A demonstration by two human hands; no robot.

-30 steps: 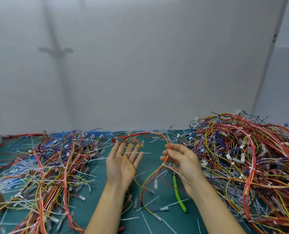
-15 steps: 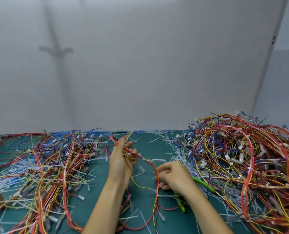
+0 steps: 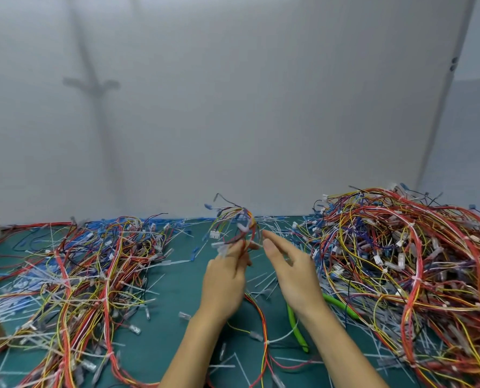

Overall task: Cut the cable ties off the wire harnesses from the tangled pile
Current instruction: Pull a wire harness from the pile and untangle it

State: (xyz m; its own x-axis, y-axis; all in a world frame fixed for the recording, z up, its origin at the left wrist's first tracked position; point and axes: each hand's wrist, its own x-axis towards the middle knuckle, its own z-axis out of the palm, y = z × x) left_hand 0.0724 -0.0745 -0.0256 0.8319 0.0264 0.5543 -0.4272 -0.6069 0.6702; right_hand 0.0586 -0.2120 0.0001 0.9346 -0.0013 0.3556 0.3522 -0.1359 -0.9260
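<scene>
Left hand (image 3: pixel 224 278): your fingers pinch the harness (image 3: pixel 237 225), raised at 12 o'clock; hold it taut.
Right hand (image 3: pixel 292 271): fingers straight, loosely spread, holding nothing.
Cutters (image 3: pixel 300 338): 5 o'clock, under your wrist; grip both handles.
Tangled pile (image 3: pixel 401 261): 3 o'clock.

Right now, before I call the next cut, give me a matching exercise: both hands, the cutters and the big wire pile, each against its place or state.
Things:
1. left hand
2. right hand
3. green-handled cutters
4. tall tangled pile

Places or states:
A. lying unheld on the green mat
B. heaped at the right side of the mat
C. fingers straight, holding nothing
D. holding a wire harness raised above the mat

Pairs: 1-D, 2-C, 3-A, 4-B
</scene>
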